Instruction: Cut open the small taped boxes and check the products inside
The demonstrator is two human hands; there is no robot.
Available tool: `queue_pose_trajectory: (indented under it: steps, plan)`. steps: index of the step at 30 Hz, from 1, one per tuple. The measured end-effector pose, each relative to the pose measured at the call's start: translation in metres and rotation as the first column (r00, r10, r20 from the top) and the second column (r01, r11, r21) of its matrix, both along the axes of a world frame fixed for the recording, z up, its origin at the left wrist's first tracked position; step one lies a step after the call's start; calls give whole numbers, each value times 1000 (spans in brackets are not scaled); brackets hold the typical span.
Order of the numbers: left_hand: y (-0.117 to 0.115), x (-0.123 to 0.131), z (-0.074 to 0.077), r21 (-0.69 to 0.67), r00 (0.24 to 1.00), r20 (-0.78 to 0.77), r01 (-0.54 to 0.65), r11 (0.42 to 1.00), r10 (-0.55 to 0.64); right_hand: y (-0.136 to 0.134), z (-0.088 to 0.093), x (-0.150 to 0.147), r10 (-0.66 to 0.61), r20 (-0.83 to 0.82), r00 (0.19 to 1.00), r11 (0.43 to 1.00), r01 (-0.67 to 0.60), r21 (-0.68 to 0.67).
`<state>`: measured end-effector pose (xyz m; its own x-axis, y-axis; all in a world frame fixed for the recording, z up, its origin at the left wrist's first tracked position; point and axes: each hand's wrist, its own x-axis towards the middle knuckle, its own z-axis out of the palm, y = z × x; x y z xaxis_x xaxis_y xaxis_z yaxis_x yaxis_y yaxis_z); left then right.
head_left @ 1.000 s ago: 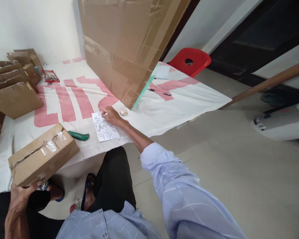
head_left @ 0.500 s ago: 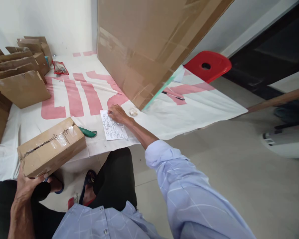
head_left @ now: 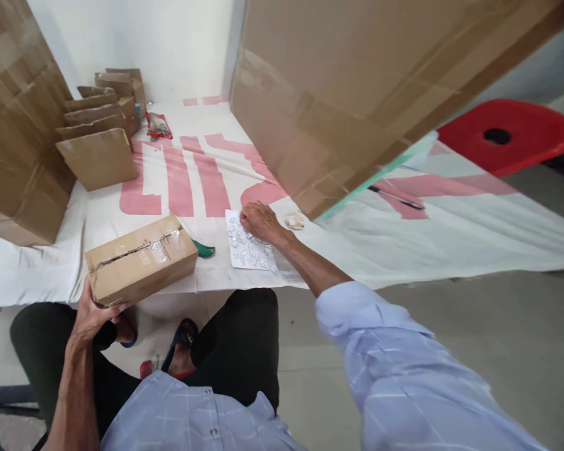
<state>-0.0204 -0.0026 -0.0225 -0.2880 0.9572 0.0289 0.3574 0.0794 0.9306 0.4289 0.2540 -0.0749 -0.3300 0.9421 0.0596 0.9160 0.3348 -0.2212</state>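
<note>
A taped cardboard box (head_left: 143,260) lies at the table's front edge, and my left hand (head_left: 91,313) grips its near left corner from below. My right hand (head_left: 261,222) rests on the upper part of a white sheet (head_left: 249,250) dotted with small clear pieces. Its fingers are curled together, and whatever they pinch is hidden. Between box and sheet lies a green object (head_left: 203,249), partly behind the box. A small clear packet (head_left: 294,221) sits just right of my right wrist.
Folded cardboard pieces (head_left: 98,156) and a tall carton (head_left: 19,138) stand at the left. A red packet (head_left: 158,126) lies behind. A large cardboard panel (head_left: 348,94) rises at the right, near a pen (head_left: 397,197) and a red stool (head_left: 517,134).
The view has turned left, so the table's things appear further right. My left hand still holds the box, and my right hand stays on the sheet's upper part.
</note>
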Motion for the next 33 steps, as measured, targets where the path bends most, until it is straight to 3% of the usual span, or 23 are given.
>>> queue_pose_trajectory:
  steps: [4, 8, 11, 16, 18, 21, 24, 28, 33]
  plan:
    - [1, -5, -4, 154, 999, -14, 36, 987, -34, -8, 2, -6, -2, 52, 999, 1000, 2, -3]
    - [7, -12, 3, 315, 992, -19, 127, 940, -128, -13, 6, -12, -29, 91, 995, 1000, 30, -9]
    - [12, -15, 14, 275, 982, -83, 186, 944, -169, -15, 11, -15, -62, 106, 992, 998, 63, -6]
    - [13, -15, 22, 199, 982, -120, 165, 966, -143, -26, 25, -25, -135, 46, 990, 987, 130, 96]
    - [13, -14, 22, 207, 985, -118, 150, 967, -127, -33, 31, -37, -104, -54, 993, 978, 112, 177]
    - [12, -14, 21, 228, 986, -121, 139, 964, -114, -47, 39, -60, 50, -149, 988, 975, -15, 223]
    - [13, -14, 24, 233, 982, -136, 163, 959, -134, -62, 39, -86, 152, -67, 986, 985, -145, 98]
    - [13, -14, 30, 208, 972, -172, 194, 959, -160, -77, 31, -112, 170, 104, 980, 981, -158, -110]
    - [9, -10, 37, 174, 964, -200, 209, 962, -174, -89, 21, -125, 223, 110, 969, 969, -208, -131]
